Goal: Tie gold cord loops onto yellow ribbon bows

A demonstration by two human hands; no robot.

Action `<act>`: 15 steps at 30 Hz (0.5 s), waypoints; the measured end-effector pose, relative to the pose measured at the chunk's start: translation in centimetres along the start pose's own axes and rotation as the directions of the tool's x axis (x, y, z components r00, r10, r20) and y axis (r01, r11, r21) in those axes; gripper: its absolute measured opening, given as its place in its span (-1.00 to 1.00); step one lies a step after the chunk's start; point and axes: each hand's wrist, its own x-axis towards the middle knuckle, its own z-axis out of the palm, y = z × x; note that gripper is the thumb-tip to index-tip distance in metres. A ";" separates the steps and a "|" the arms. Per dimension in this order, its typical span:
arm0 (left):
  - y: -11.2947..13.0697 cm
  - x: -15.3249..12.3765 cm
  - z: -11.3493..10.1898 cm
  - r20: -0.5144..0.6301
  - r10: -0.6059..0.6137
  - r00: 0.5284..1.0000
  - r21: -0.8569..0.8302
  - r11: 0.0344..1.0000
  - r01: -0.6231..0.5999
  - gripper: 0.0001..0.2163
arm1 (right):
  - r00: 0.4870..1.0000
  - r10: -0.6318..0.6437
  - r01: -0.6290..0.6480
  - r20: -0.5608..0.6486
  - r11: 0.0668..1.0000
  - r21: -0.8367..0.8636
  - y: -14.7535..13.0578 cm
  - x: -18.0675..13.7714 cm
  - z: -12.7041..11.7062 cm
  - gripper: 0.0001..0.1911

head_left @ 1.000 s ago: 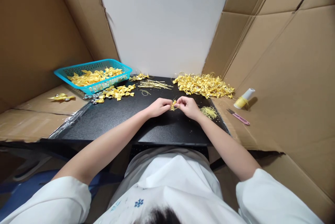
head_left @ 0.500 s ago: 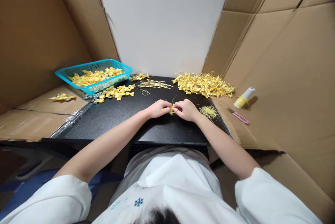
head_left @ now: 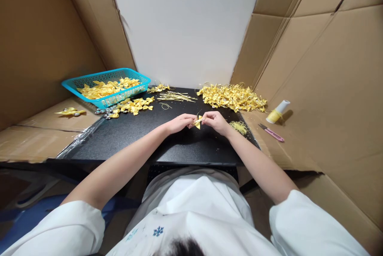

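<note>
Between my two hands, above the black tabletop [head_left: 119,138], is a small yellow ribbon bow [head_left: 198,122] with a thin cord end sticking up behind it. My left hand [head_left: 182,123] pinches the bow's left side between thumb and forefinger. On the other side my right hand [head_left: 216,122] has its fingertips closed at the bow's right edge; the fine cord there is too small to make out clearly. Just right of that hand lies a tangle of yellow cord scraps [head_left: 238,127].
A turquoise basket [head_left: 68,84] of yellow bows stands at the back left, with loose bows [head_left: 131,106] before it. Cut cords [head_left: 176,96] lie mid-back, beside a heap of corded bows [head_left: 233,97]. A thread spool [head_left: 278,112] and pink thread snips [head_left: 271,132] rest on cardboard at right.
My hands have drawn slightly apart, the right one shifting a little to the right. More of the bow now shows between them.
</note>
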 end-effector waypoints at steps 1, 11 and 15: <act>0.0 0.0 0.0 0.003 0.000 1.000 -0.007 1.000 0.000 -0.86 | 1.000 0.010 -0.010 -0.002 1.000 0.010 0.0 0.0 0.0 -0.72; -0.3 -0.3 0.3 -0.141 0.027 0.990 -0.191 0.980 -0.054 -0.77 | 0.999 0.011 -0.012 0.050 1.000 0.023 -0.3 -0.1 0.5 -0.71; -0.2 -0.5 0.5 -0.103 0.050 0.993 -0.218 0.973 -0.072 -0.64 | 0.997 0.023 -0.024 0.067 1.000 0.013 -0.3 -0.1 0.6 -0.67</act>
